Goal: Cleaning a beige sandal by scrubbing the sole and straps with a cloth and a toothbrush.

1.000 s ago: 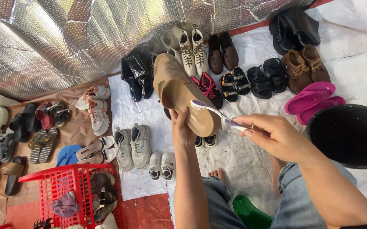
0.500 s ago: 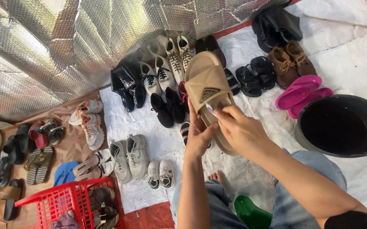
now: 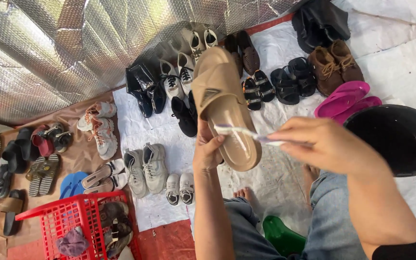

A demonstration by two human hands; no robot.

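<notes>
L hand [image 3: 209,151] is gripping the heel end of a tan slide sandal [image 3: 222,106], fingers curled round its edge from below and thumb pressing on the footbed side; the sandal is sticking up and away from the fingertips, strap w/ a small triangular badge at the far end. R hand [image 3: 326,144] is pinching a toothbrush [image 3: 246,135], fingers closed on the handle; the brush is pointing left of the fingers, its head lying on the sandal's footbed just above the L thumb.

Beyond the L fingertips, on a white sheet [image 3: 275,178]: black high-tops [image 3: 184,110], white/black sneakers [image 3: 176,74], glossy black boots [image 3: 143,89]. Left of the L fingers and a bit nearer: grey sneakers [image 3: 145,168] and small white kids' shoes [image 3: 180,188], side by side. Past the R fingers: black strappy sandals [image 3: 275,86], brown lace-ups [image 3: 335,65], pink flip-flops [image 3: 345,98]. Just right of the R knuckles a black basin [image 3: 400,139] is sitting, near but apart. Below both wrists: jeans-covered knees [image 3: 328,226], a bare foot [image 3: 244,195], a green item [image 3: 282,238] between the legs, can't tell what it is. Far left of the L hand: red plastic basket [image 3: 68,221] w/ shoes in it, blue flip-flops [image 3: 72,183], more footwear on brown ground. Silver foil sheeting [image 3: 63,48] is hanging behind it all.
</notes>
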